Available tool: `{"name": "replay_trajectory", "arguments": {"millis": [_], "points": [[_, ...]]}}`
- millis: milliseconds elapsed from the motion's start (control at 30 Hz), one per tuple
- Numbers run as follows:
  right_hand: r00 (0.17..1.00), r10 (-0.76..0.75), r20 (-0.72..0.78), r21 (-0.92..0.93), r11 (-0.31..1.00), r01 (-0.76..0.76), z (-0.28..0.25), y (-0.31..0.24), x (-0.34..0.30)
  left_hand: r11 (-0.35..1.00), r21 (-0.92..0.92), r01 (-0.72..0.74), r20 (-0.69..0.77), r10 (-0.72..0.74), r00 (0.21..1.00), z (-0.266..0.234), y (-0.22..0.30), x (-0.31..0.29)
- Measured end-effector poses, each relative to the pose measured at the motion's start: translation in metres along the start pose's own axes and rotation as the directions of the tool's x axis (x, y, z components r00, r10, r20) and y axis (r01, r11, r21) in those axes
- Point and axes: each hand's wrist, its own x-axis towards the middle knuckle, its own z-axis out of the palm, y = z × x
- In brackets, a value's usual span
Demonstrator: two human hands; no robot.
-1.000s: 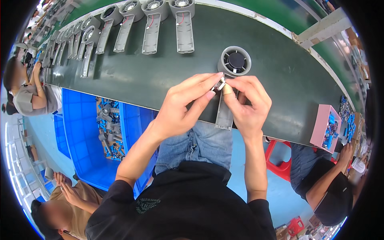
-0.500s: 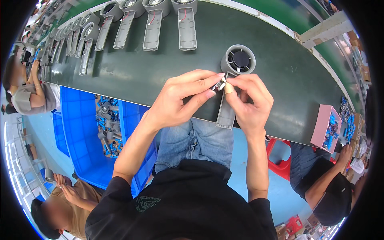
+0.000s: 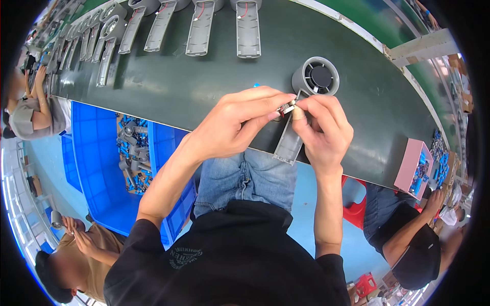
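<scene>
Between the thumb and fingers of my left hand is a small circuit board with pale and metallic parts. My right hand is closed in a pinch at the board's right end, a tan cover on its thumb; what lies between those fingertips is too small to make out. Beneath both hands, a grey handheld fan housing rests on the bench, its round head with a black hub beyond my fingers. Its open, trough-shaped handle points toward me, partly hidden by my right hand.
Several grey fan housings line the far side of the green bench. A small blue piece lies beyond my left hand. A pink box of blue parts stands right; blue crates stand left. Co-workers sit on both sides.
The view has shifted slightly. Both hands keep their hold at the board, which has turned a little between the fingers. The small blue piece now shows beyond my left hand.
</scene>
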Motion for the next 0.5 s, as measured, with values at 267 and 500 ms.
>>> {"name": "replay_trajectory", "arguments": {"millis": [267, 500], "points": [[1.000, 0.014, -0.003, -0.079, 0.997, -0.014, -0.004, -0.004, -0.004, 1.000, -0.001, -0.025, -0.008, 0.025, 1.000, 0.003, 0.000, 0.000], [0.584, 0.794, 0.171, 0.217, 0.547, -0.808, -0.020, -0.042, -0.024, 0.962, 0.228, -0.152, -0.044, 0.166, 0.985, 0.004, 0.002, 0.008]]}}
